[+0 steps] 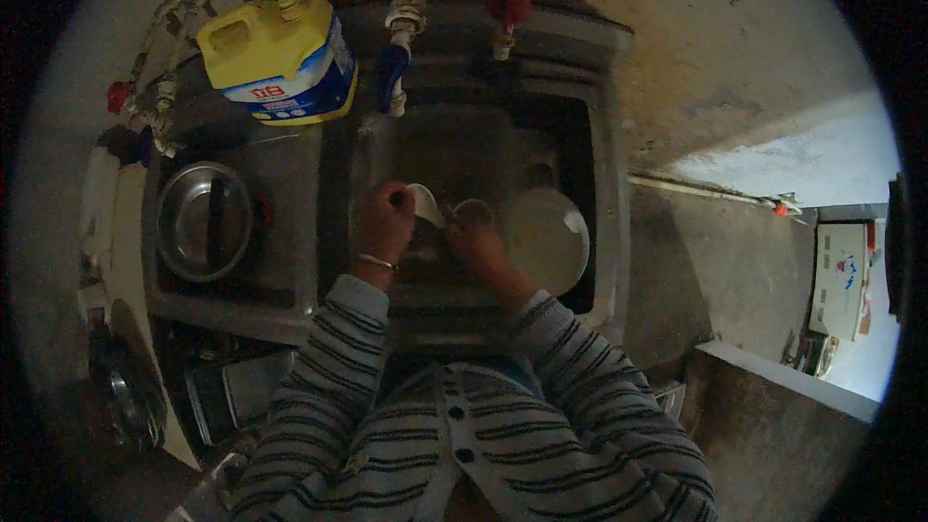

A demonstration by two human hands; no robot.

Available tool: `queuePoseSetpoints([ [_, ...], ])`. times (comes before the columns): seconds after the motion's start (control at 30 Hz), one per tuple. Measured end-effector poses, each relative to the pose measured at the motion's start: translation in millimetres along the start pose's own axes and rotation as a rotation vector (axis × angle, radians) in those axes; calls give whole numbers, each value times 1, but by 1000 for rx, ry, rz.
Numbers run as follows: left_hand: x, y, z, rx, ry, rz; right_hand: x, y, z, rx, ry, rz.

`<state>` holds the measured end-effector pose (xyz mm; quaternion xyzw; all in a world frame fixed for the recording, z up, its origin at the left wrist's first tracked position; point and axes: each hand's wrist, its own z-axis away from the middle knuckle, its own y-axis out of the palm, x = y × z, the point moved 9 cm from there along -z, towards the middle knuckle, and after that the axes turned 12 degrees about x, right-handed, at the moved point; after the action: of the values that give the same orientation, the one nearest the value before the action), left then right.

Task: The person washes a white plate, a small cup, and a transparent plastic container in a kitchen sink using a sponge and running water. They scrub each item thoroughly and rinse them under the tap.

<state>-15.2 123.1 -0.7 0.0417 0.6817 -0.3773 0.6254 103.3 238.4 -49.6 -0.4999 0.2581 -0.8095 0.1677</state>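
Over the right basin of a metal double sink (612,232), my left hand (388,221) grips a small curved white dish (426,204), seen nearly edge-on. My right hand (478,235) is at the dish's right edge, its fingertips close against it. Dim light hides whether those fingers hold anything else. A pale rounded rim (475,203) shows just behind the right hand; what it belongs to is unclear. To the right of that hand, a large white plate (547,243) lies inside the basin, its left side partly behind my wrist.
In the left basin sits a round metal bowl (204,221). A yellow Liby jug (279,61) with a pump stands behind it. A blue-handled tap (395,76) and a red-handled tap (507,11) project above the sink. A low wall (783,377) is at the right.
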Motion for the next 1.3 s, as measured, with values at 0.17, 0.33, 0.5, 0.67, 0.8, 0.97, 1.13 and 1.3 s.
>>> queuePoseSetpoints([
  [0.17,9,26,1,105,-74,-84,-64,13,17,0,147,-267],
  [0.33,56,87,12,458,-141,1,-78,-25,69,111,71,489],
  [0.5,204,124,27,761,-354,-617,-138,-74,121,72,685,383],
  [0.67,272,160,41,761,-435,-672,-175,-49,109,180,717,399],
  [0.8,269,162,47,789,-427,-752,-207,-22,94,244,641,453],
  [0.97,260,162,57,911,-435,-783,-222,-7,89,325,720,504],
  [1.13,215,164,49,1032,-377,-756,-189,-22,92,316,553,573],
  [1.3,103,122,28,791,-267,-474,-132,-47,84,-3,4,58],
])
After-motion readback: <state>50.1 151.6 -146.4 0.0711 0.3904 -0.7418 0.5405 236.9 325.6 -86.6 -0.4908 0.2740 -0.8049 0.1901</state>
